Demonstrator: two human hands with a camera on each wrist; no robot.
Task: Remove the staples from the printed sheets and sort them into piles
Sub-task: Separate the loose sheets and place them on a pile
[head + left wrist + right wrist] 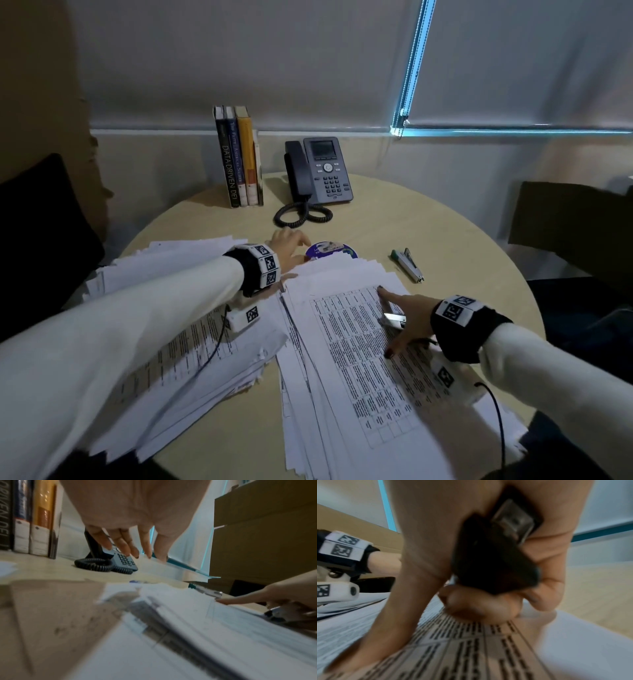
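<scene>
Two loose piles of printed sheets lie on the round table (428, 226). The left pile (191, 349) sits under my left forearm. On top of the right pile (359, 359) is a sheet with a printed table (471, 649). My left hand (291, 248) reaches over the far edge of the right pile, fingers straight and hanging down (130, 553), holding nothing. My right hand (404, 322) rests on the top sheet with index finger and thumb stretched out. Its other fingers (479, 605) curl round a black and metal staple remover (493, 563) in the palm.
A green and silver stapler (407, 265) lies right of the piles. A purple disc (330, 250) peeks out beyond the right pile. Behind stand a desk phone (322, 171) with coiled cord and several upright books (239, 157). Dark chairs flank the table (565, 219).
</scene>
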